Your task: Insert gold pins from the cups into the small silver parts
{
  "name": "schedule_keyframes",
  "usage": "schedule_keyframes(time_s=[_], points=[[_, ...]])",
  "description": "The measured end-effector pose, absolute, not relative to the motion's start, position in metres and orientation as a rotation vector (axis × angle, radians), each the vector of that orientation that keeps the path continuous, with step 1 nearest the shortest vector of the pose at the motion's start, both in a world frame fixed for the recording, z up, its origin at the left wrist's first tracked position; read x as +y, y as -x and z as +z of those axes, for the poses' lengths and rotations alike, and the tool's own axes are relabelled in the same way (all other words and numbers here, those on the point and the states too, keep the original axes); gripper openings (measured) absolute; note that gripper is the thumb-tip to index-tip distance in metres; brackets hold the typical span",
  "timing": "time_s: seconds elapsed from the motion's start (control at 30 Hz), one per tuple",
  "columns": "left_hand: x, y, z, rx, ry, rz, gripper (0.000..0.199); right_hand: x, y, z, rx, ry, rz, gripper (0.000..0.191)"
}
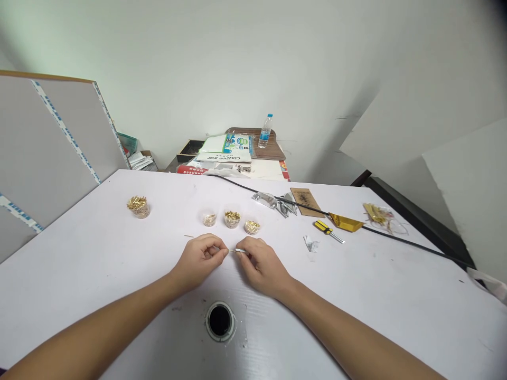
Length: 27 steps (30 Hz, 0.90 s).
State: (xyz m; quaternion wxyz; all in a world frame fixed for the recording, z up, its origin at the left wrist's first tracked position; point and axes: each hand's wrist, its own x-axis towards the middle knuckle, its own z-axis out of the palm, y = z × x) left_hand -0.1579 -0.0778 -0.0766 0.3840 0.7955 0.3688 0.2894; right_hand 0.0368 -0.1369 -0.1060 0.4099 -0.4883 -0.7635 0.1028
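My left hand (pixel 200 259) and my right hand (pixel 259 264) rest on the white table (pixel 99 274), fingertips almost meeting. Between them they pinch a thin metal pin (pixel 233 250), the left on its gold end, the right on its silver end. Just beyond the hands stand three small clear cups of gold pins (pixel 232 218). A fourth cup of gold pins (pixel 138 206) sits farther left. A single loose pin (pixel 189 236) lies left of my left hand.
A round cable hole (pixel 219 320) opens near the front edge. To the right lie a black cable (pixel 396 237), a yellow screwdriver (pixel 328 230), a gold tray (pixel 346 222), foil bags (pixel 273 202) and a brown board (pixel 306 201). Boxes and a water bottle (pixel 265 131) stand behind.
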Motion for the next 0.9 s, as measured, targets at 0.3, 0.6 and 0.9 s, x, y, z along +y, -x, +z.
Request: schedule_keyframes(time_s=[0.3,0.6,0.9], points=[[-0.0784,0.1586,-0.0781,0.928,-2.041,0.742,0.014,-0.1392,-0.0346,-0.1028,-1.87,1.251,0.256,0.011],[-0.0804,0.1581,-0.0769,0.907,-2.028,0.789,0.017,-0.1406,-0.0325,-0.1032,-1.847,1.274,0.278,0.011],[-0.0813,0.1575,-0.0785,0.891,-2.03,0.821,0.018,-0.1415,-0.0291,-0.1026,-1.803,1.313,0.285,0.012]])
